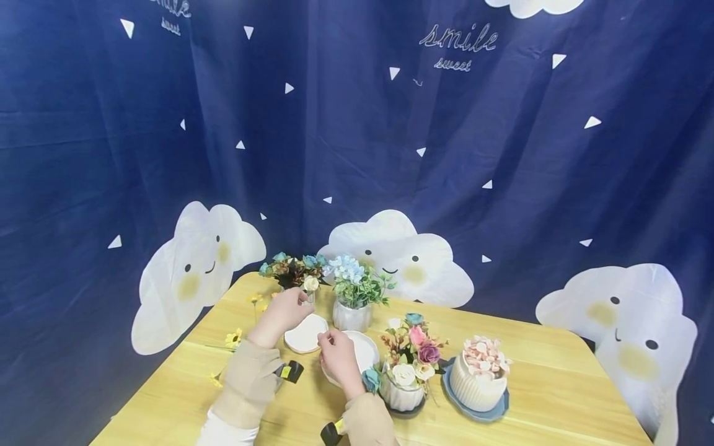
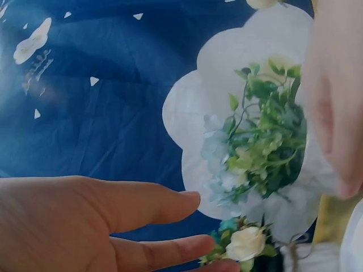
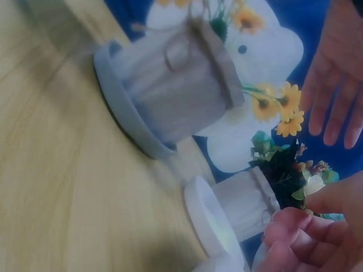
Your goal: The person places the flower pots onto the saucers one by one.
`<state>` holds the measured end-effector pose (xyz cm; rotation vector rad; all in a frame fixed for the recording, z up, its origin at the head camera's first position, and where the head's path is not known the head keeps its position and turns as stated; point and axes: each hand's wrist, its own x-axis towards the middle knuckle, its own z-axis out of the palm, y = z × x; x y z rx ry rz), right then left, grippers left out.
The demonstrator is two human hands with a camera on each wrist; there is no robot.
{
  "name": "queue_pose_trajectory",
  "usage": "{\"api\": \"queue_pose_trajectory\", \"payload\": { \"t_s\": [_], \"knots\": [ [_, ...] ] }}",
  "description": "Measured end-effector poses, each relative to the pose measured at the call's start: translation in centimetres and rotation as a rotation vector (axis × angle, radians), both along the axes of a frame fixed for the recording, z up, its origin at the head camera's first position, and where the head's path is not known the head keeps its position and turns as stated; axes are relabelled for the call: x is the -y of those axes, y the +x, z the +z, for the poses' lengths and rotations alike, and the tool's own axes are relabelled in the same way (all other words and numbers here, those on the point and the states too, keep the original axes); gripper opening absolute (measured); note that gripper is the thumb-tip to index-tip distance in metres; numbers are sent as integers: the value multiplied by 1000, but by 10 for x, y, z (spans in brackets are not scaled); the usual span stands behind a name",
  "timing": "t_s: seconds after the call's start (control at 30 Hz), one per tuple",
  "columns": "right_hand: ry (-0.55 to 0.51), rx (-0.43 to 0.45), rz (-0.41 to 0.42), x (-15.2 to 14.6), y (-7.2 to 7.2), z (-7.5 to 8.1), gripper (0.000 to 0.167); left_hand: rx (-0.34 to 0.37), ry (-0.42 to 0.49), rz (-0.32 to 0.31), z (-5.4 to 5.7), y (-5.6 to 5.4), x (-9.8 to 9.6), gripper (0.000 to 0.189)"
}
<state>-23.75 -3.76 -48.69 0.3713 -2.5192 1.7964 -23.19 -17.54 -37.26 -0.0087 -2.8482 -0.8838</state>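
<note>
My left hand (image 1: 286,310) is open with straight fingers (image 2: 142,204), just in front of a small white pot of teal and cream flowers (image 1: 295,272), whose cream bloom (image 2: 245,243) sits at the fingertips. In the right wrist view the left hand (image 3: 340,85) hovers above that pot (image 3: 244,204), apart from it. A white saucer (image 1: 305,333) lies right before the pot. My right hand (image 1: 337,354) hovers over a white plate (image 1: 365,347) with curled fingers (image 3: 300,241); I see nothing in them.
A pot of blue and green flowers (image 1: 354,297) stands behind the plate. To the right are a pot of pink flowers (image 1: 409,371) and a ribbed pot on a blue saucer (image 1: 480,381). Yellow flowers (image 1: 234,337) lie at the left of the wooden table (image 1: 558,384).
</note>
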Motion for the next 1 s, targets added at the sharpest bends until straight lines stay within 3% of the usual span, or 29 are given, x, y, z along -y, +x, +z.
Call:
{"api": "queue_pose_trajectory", "payload": {
  "t_s": [0.17,0.27,0.37,0.5,0.6,0.63,0.73,0.87,0.93,1.0],
  "knots": [
    [-48,73,18,5,-2,-2,24,56,-62,-29,19,-13,10,31],
    [-109,173,40,10,0,-3,26,99,-87,-53,29,-25,19,28],
    [-157,256,78,16,4,-5,29,134,-119,-78,37,-38,29,18],
    [-191,347,129,26,12,-10,32,194,-145,-98,45,-52,43,29],
    [-211,387,143,34,17,-13,33,221,-186,-105,47,-60,53,17],
    [-214,397,143,36,18,-15,34,225,-205,-106,46,-63,57,15],
    [-243,434,133,41,21,-19,35,250,-236,-102,41,-70,69,31],
    [-285,472,90,45,23,-24,36,324,-216,-81,32,-85,80,51],
    [-303,477,66,48,23,-27,36,392,-189,-69,22,-103,86,60],
    [-312,469,44,50,23,-29,36,469,-166,-66,4,-129,93,68]
  ]
}}
